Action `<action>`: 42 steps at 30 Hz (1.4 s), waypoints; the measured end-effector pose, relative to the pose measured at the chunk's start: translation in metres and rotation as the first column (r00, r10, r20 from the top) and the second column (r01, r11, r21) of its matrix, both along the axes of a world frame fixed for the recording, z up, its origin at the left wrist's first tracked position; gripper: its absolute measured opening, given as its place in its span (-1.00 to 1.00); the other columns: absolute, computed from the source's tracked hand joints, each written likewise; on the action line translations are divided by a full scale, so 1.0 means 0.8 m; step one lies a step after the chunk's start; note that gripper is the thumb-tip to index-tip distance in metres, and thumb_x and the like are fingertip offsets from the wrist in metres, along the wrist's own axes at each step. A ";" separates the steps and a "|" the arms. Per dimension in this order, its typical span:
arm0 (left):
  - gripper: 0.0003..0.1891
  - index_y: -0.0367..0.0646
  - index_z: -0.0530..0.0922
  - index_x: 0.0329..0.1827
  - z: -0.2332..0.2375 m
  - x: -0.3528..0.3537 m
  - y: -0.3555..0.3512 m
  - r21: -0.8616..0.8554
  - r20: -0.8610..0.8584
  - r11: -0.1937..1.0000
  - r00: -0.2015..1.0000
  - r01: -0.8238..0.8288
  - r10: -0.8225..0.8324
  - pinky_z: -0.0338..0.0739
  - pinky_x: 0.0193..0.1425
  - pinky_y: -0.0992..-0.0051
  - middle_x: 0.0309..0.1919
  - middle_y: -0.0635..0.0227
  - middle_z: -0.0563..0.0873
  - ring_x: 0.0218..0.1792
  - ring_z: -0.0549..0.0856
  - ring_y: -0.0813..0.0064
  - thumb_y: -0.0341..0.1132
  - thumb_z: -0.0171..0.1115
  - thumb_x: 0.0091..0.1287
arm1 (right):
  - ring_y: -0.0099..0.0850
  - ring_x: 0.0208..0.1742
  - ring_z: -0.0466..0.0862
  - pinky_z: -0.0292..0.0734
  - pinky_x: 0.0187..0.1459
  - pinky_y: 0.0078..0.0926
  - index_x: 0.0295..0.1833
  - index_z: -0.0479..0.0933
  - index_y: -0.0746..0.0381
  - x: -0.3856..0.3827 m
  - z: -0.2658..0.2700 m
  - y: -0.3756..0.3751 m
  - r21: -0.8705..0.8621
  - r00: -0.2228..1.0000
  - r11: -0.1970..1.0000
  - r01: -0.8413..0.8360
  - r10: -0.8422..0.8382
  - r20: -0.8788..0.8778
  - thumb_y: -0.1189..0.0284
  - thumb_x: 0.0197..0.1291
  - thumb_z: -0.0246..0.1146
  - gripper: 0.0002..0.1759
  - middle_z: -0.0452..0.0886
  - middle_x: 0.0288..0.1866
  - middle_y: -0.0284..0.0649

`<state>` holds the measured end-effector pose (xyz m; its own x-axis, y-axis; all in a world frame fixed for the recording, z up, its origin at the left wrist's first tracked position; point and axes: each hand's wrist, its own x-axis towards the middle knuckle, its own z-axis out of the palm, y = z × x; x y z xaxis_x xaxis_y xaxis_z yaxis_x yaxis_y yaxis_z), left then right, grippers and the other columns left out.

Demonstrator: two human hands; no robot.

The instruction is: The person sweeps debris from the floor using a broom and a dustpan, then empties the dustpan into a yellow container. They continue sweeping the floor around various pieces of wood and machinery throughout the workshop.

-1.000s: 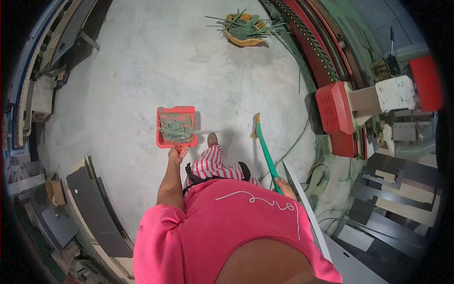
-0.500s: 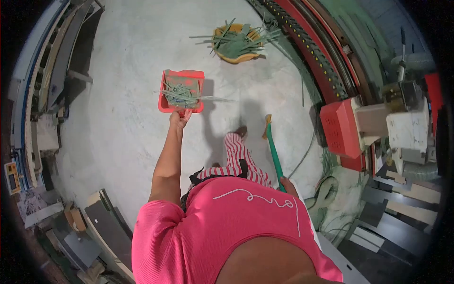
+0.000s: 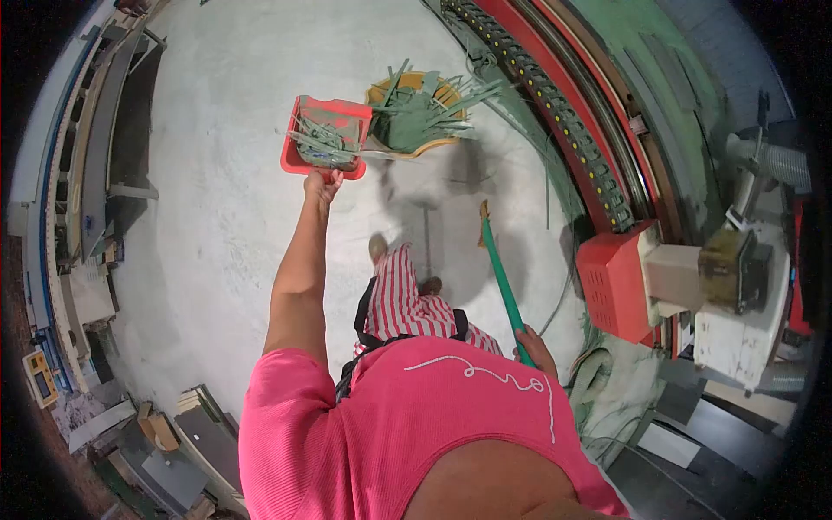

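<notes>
My left hand [image 3: 322, 185] grips the near edge of a red dustpan [image 3: 347, 107], its fingers closed round the rim. Greenish strips and scraps [image 3: 328, 143] lie in the dustpan. Just right of it stands a yellow basket [image 3: 425, 149] heaped with green-grey strips and offcuts [image 3: 416, 117]; some strips stick out over its rim. My right hand [image 3: 535, 348] is wrapped round the green handle of a broom [image 3: 500, 273], held low at my right side. The broom's yellowish head [image 3: 484, 224] points forward, seen narrow from above.
A long machine with a red rail and black cable chain [image 3: 555, 113] runs along the right. Its red housing [image 3: 617, 282] juts out near my right side. Boards stand on a rack [image 3: 82, 156] at the left. More panels [image 3: 204, 425] lean at lower left.
I have stepped forward, so the basket appears nearer and lower. The dustpan in my left hand is now beside the basket's left rim. The broom stays in my right hand.
</notes>
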<state>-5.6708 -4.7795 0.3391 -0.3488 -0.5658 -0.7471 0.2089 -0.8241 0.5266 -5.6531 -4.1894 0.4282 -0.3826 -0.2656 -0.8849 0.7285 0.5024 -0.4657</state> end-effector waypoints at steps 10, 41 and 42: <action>-0.81 -0.24 0.35 -0.40 -0.139 -0.299 -0.094 -0.156 0.151 0.987 0.988 0.041 -0.017 0.38 -0.79 0.50 -0.67 0.24 0.44 -0.75 0.44 0.47 -0.35 -0.25 0.17 | -0.53 -0.73 0.39 0.36 -0.71 -0.59 0.10 0.14 0.14 -0.135 -0.011 -0.180 0.183 0.987 0.976 0.122 -0.139 0.081 0.09 0.08 0.01 -0.46 0.39 -0.65 -0.27; -0.48 -0.16 0.05 0.22 -0.231 -0.434 -0.083 -0.543 0.837 0.134 0.548 0.829 0.004 0.21 0.05 0.25 -0.04 -0.13 0.20 -0.01 0.28 -0.03 -0.39 -0.08 0.17 | -0.60 -0.70 0.28 0.23 -0.68 -0.65 0.22 0.01 0.14 -0.227 0.063 -0.413 0.440 0.936 0.844 0.307 -0.352 0.022 0.37 0.11 -0.02 -0.45 0.26 -0.67 -0.38; -0.47 -0.16 0.04 0.22 -0.229 -0.431 -0.084 -0.553 0.830 0.148 0.558 0.820 0.004 0.20 0.05 0.25 -0.03 -0.12 0.20 -0.01 0.28 -0.03 -0.38 -0.07 0.17 | -0.60 -0.70 0.28 0.23 -0.68 -0.65 0.22 0.01 0.14 -0.216 0.065 -0.407 0.438 0.933 0.841 0.318 -0.360 0.014 0.37 0.11 -0.02 -0.45 0.26 -0.67 -0.38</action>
